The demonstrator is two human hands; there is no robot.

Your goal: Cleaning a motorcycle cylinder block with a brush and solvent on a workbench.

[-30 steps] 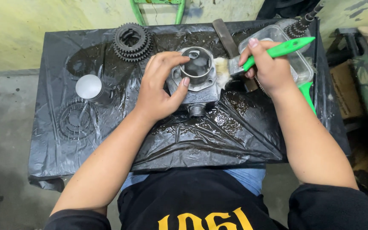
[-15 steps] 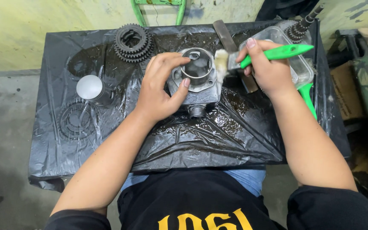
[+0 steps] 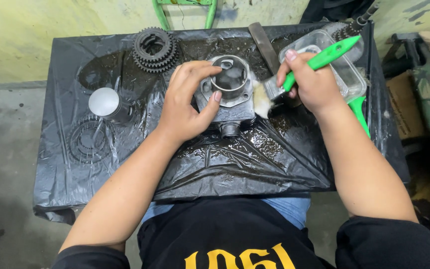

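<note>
A grey metal engine cylinder block (image 3: 232, 94) sits on a wet black plastic sheet (image 3: 235, 159) over a small table. My left hand (image 3: 187, 102) grips the block's left side, fingers curled over its top rim. My right hand (image 3: 312, 82) holds a green-handled paintbrush (image 3: 319, 62); its pale bristles press against the block's right side.
A stack of dark gears (image 3: 154, 49) lies at the back left. A silver piston (image 3: 106, 103) stands at the left, with a flat gear (image 3: 86, 142) in front of it. A clear plastic tub (image 3: 344, 69) and a metal file (image 3: 265, 45) lie at the back right, by a second green handle (image 3: 360, 112).
The brush has slid slightly down the block's right side, with my right hand following. My left hand keeps its hold on the block.
</note>
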